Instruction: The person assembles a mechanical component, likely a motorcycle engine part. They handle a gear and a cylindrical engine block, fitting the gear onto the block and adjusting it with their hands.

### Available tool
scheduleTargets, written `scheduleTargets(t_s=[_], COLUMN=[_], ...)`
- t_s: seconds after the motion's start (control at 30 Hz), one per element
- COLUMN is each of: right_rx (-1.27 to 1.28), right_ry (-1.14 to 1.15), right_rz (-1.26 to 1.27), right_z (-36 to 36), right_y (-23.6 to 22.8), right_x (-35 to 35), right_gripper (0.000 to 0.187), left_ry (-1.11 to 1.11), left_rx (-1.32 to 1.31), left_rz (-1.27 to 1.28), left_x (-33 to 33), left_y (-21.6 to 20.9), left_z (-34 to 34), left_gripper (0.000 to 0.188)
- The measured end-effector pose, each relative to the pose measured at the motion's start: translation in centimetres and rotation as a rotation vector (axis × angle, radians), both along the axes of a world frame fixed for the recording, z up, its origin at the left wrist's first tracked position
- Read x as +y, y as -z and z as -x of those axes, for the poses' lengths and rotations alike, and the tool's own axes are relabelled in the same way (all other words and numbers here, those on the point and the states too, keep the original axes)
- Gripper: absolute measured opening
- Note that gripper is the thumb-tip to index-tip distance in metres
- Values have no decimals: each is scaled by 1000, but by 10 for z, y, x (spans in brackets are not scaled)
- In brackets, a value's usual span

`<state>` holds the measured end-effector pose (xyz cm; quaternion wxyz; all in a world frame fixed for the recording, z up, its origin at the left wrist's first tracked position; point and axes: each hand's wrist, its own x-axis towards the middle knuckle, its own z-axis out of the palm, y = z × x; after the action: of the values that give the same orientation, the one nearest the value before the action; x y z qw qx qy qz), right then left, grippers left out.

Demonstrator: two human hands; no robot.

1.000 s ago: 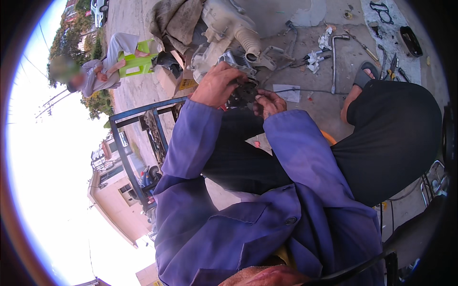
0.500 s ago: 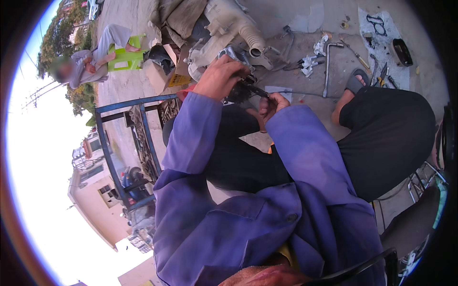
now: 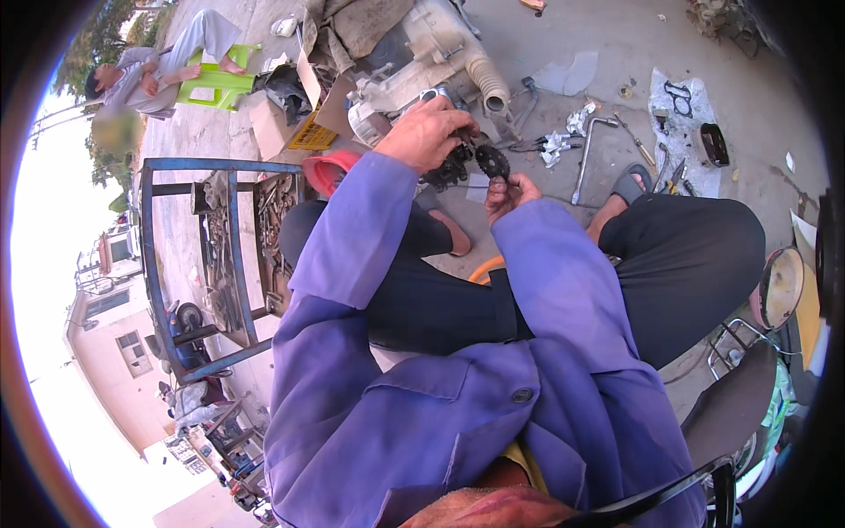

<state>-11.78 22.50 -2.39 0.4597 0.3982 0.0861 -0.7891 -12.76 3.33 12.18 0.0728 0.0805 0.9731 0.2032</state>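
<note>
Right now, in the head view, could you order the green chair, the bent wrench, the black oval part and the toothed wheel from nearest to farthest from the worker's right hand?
1. Toothed wheel: at the right hand, in its fingertips.
2. Bent wrench: just to its right.
3. Black oval part: farther right.
4. Green chair: far off, upper left.

The jacket [image 3: 440,387] at six o'clock is purple-blue, trousers [image 3: 691,255] at three black, toothed disc [image 3: 493,162] at one blackish, frame [image 3: 207,165] at nine blue, chair [image 3: 211,85] at ten lime-green.
</note>
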Motion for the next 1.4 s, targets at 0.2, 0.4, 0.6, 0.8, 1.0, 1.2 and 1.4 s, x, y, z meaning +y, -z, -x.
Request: scheduleTargets(t_s=[0.2,0.4,0.6,0.8,1.0,1.2,1.4], right_rx=[-50,-116,-40,157,361,495,559], right_ry=[10,58,40,14,-13,34,-49], right_rz=[-8,63,70,111,-39,-62,-93], right_z=[3,6,3,-3,-4,-13,-15], right_y=[-9,-8,-1,32,16,17,5], right_x=[2,4,0,-12,-21,-32,-34], right_gripper=[22,23,21,28,38,41,39], left_ry=[13,4,-2,4,-39,-89,-183], left_rx=[-23,37,36,14,-11,0,41], left_rz=[35,11,11,5,-8,37,35], left_x=[-3,3,1,3,8,10,9], left_y=[3,-1,-2,-4,-9,-12,-13], left_z=[-4,-5,-5,-2,-4,-7,-13], left_gripper=[32,31,31,31,34,34,36])
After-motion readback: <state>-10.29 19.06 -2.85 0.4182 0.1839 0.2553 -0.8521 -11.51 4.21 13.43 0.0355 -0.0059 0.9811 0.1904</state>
